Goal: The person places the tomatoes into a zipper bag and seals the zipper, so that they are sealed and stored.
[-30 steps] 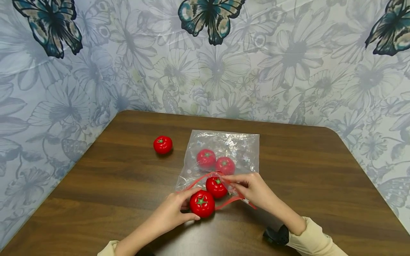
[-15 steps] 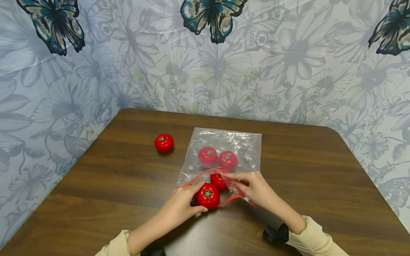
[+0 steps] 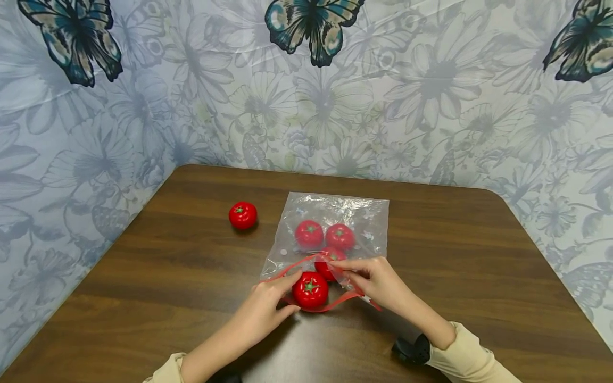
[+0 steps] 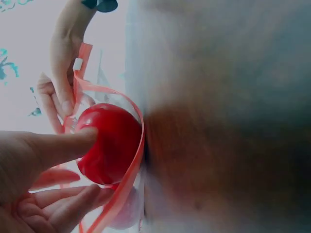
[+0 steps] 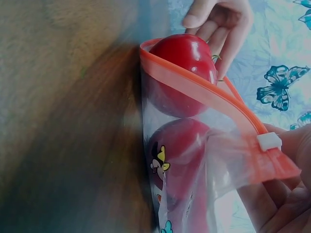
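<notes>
A clear zip bag (image 3: 369, 226) with a red-orange edge lies mouth-forward on the table. Two tomatoes (image 3: 308, 235) sit deep inside, and a third tomato (image 3: 326, 270) is just behind the mouth. Another tomato (image 3: 310, 291) rests within the mouth, the red strip looping around its front. My left hand (image 3: 263, 303) is at its left side, thumb and fingers spread; whether they touch it I cannot tell. With my right hand (image 3: 378, 279) I pinch the mouth's right edge, near the white slider (image 5: 268, 141).
One more tomato (image 3: 242, 215) stands on the wooden table (image 3: 455, 255), left of the bag. A patterned cloth with butterflies (image 3: 313, 32) hangs behind the table. A black wrist device (image 3: 412, 350) is strapped by the right sleeve.
My left hand has pushed the front tomato away from me and rightward, into the bag's mouth. The tomato ahead has slid farther in. My right hand keeps its pinch on the edge.
</notes>
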Tool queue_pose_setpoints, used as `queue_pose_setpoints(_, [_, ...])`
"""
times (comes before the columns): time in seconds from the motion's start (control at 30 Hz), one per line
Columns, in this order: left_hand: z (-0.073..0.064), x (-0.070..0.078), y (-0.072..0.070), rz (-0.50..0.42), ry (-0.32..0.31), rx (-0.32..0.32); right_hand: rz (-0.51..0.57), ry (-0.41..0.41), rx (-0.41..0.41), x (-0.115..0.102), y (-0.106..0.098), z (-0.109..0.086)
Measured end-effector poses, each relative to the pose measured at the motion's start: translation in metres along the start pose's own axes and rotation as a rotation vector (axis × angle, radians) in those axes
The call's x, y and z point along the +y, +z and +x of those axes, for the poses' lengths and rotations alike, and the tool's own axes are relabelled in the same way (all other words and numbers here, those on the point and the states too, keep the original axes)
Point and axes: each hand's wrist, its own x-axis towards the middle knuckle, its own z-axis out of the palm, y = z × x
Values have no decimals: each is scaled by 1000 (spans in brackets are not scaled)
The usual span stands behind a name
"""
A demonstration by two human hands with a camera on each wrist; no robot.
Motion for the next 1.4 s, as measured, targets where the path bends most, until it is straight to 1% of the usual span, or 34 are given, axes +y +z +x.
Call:
queue_pose_setpoints(0.13, [0, 3, -1, 43, 63, 47, -6, -17, 14, -1, -1, 0])
queue_pose_setpoints(0.27, [3, 4, 2, 84, 108, 64, 20, -2, 4, -1, -1, 0])
queue_pose_setpoints(0.33, [4, 5, 2, 92, 118, 63, 39, 14, -6, -2, -1, 0])
queue_pose_setpoints(0.47, [8, 6, 3, 130, 124, 57, 24, 34, -7, -3, -2, -1])
queue_pose_setpoints(0.67, [15, 9, 6, 239, 124, 54, -6, 30, -16, -3, -2, 0])
queue_pose_setpoints(0.87, [24, 11, 11, 346, 161, 52, -12, 18, -14, -2, -2, -1])
queue_pose_setpoints(1.07, [28, 13, 14, 430, 206, 75, -19, 13, -3, -3, -2, 0])
queue_pose_setpoints(1.17, [31, 12, 15, 422, 208, 80, -24, 14, 2, -3, -2, 0])
queue_pose_setpoints(1.3, [33, 10, 16, 371, 201, 87, -17, 20, -1, -4, -2, 1])
queue_pose_setpoints(1.4, [34, 8, 16, 354, 200, 95, -10, 24, -5, -4, -3, 1])
